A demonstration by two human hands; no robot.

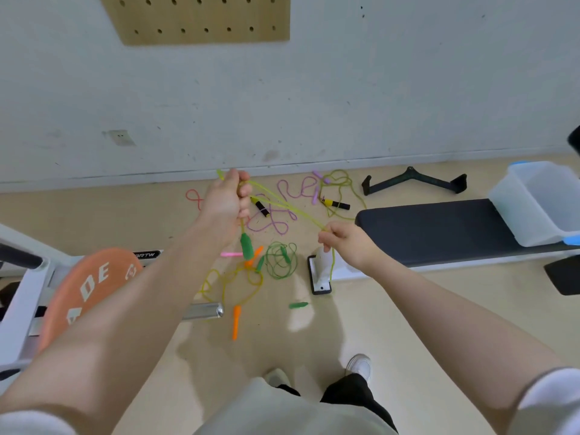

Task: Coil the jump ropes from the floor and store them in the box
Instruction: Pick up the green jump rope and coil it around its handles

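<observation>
The floor (pixel 392 309) is carrying most of the tangle, and a dark padded table (pixel 439 227) is lying along the right side, with a clear plastic box (pixel 539 202) sitting open at its far end, well apart from the ropes. An orange weight plate (pixel 91 287) is leaning at the left on a bar.

The person is holding a yellow-green jump rope (pixel 292 208) stretched between both hands, above the floor. The left hand (pixel 227 200) is gripping several strands of it with curled fingers, a green handle (pixel 246 246) hanging straight below that fist. The right hand (pixel 346 243) is pinching the rope's other stretch between thumb and curled fingers, with the loose end dangling beneath it.

On the floor, a purple rope (pixel 273 221) is sprawling in loops near the wall, beside an olive rope with yellow-and-black handles (pixel 337 204). A dark green rope (pixel 281 260) is lying in a rough coil just beside a yellow rope with orange handles (pixel 236 321). A separate green handle (pixel 298 305) is lying near the table's foot, and a pink handle (pixel 230 254) is showing beside the left forearm.
</observation>
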